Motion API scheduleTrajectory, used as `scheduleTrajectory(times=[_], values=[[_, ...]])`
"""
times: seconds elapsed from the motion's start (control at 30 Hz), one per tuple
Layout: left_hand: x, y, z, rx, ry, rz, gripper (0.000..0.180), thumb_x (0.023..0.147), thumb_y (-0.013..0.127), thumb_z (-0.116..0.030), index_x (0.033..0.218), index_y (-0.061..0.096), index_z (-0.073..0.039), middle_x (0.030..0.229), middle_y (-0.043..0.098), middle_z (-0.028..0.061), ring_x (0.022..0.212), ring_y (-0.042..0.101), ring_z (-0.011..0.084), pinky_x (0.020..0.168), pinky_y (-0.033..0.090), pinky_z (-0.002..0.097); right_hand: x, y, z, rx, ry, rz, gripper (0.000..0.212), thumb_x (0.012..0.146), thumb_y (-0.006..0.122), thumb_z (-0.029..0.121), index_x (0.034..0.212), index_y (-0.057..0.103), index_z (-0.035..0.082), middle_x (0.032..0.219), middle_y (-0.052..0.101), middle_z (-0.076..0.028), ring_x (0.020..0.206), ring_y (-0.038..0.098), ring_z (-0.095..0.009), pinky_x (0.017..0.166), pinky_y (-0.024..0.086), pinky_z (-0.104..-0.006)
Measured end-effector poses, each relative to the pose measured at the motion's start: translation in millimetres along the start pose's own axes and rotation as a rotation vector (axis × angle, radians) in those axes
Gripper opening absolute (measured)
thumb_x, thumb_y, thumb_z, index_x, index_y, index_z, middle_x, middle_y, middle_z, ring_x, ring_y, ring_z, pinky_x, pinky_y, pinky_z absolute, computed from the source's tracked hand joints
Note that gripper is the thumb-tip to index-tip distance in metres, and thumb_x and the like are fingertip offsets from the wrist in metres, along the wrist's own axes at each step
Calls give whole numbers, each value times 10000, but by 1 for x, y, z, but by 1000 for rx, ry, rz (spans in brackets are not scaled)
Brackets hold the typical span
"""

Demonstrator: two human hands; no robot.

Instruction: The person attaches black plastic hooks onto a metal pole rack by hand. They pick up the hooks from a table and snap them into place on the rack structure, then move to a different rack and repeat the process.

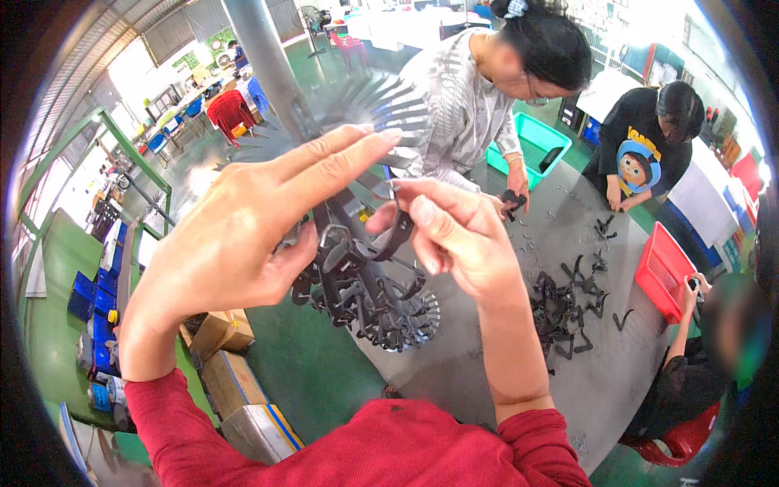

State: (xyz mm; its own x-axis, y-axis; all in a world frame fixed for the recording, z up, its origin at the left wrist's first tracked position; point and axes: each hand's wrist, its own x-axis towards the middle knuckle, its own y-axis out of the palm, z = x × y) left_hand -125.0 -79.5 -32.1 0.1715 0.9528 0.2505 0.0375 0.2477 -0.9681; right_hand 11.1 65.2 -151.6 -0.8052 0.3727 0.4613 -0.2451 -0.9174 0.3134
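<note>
A rack with fanned metal spokes (402, 109) stands in front of me, with dark curved parts (369, 300) hanging thickly on its lower tiers. My left hand (260, 211) reaches across the rack, index and middle fingers stretched out over the spokes. Its thumb is apart from them, beside the dark parts; whether it touches one is unclear. On the other side, my right hand (458, 231) pinches a curved black part (396, 237) close to the spokes. The part's upper end is near the left fingertips, and my fingers partly hide it.
Loose black parts (568, 312) lie heaped on the grey table (438, 369). Co-workers handle similar parts around it. A green basket (531, 138) and a red basket (659, 268) stand by the table's edges. Cardboard boxes (231, 373) sit low at left; a grey post (272, 65) rises behind the rack.
</note>
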Motion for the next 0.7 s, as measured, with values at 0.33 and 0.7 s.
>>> scheduleTrajectory(times=[0.33, 0.7], values=[[-5, 21, 11, -32, 124, -287, 601, 576, 556, 156, 1111, 647, -104, 1128, 627, 105, 1002, 625, 294, 813, 508, 348, 6, 23, -3, 65, 31, -159, 270, 954, 493, 215, 981, 635, -13, 743, 647, -91, 419, 386, -12, 381, 284, -153], [-5, 22, 8, 12, 132, -301, 630, 559, 552, 161, 1122, 643, -107, 1095, 641, 98, 968, 631, 294, 780, 516, 344, 2, 27, -4, 76, -54, -257, 261, 938, 522, 206, 939, 635, -30, 695, 632, -96, 410, 370, -6, 372, 251, -143]])
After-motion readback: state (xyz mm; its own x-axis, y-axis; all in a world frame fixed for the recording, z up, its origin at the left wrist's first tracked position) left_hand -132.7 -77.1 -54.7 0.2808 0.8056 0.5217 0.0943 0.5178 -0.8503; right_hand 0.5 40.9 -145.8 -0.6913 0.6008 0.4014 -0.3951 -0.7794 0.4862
